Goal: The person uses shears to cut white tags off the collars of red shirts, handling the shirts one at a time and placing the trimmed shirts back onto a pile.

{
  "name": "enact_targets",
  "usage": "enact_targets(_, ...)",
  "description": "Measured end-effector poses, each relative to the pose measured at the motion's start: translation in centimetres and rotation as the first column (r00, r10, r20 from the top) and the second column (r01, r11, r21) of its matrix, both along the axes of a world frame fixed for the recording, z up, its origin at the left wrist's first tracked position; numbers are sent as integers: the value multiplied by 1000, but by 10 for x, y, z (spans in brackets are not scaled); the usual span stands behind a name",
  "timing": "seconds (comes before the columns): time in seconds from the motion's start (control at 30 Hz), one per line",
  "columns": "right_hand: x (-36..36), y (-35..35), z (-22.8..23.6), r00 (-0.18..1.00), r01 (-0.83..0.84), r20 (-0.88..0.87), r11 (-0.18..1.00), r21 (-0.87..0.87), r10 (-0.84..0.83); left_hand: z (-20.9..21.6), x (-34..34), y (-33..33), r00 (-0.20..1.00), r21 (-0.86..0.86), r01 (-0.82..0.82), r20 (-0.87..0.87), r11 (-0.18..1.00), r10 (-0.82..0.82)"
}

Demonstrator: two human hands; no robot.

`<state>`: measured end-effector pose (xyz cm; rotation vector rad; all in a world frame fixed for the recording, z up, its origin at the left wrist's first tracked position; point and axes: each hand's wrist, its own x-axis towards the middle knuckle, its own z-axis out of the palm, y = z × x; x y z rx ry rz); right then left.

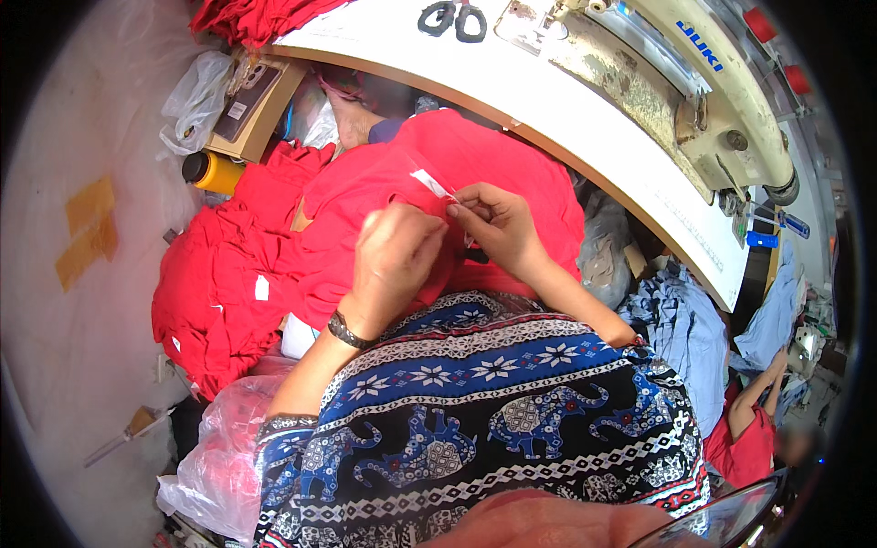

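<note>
Bright red cloth is spread over my lap, with a white label on it. My right hand is closed in a pinch on the red cloth at the label's lower end. Close beside it, my left hand is raised over the cloth, slightly blurred, with its fingers curled together. What those fingers hold, if anything, is hidden. Just below the right hand a small dark patch shows against the red; I cannot tell what it is.
More red garments are heaped at the left, near a yellow bottle and a cardboard box. A white sewing table carries a sewing machine. Light blue cloth lies at right. Another person's arm shows far right.
</note>
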<state>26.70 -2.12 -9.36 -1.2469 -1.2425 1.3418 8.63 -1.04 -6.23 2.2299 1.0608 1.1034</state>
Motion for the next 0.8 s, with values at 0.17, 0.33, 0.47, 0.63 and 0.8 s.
enact_targets(0.17,-6,-2,2,1000,-5,7,996,91,5,-16,4,-11,682,-647,180,625,741,380)
enact_targets(0.33,-7,-6,9,999,-19,51,996,89,14,-12,-11,5,904,-651,187,408,735,131)
enact_targets(0.47,-1,-7,8,958,-162,280,925,343,63,-6,-16,5,874,-698,337,482,631,67)
enact_targets(0.63,26,-17,11,943,-111,333,952,285,10,-1,-40,0,839,-746,532,526,400,-135)
enact_targets(0.8,37,-20,2,829,-91,559,984,154,-10,-3,-42,-2,871,-802,490,448,341,-199)
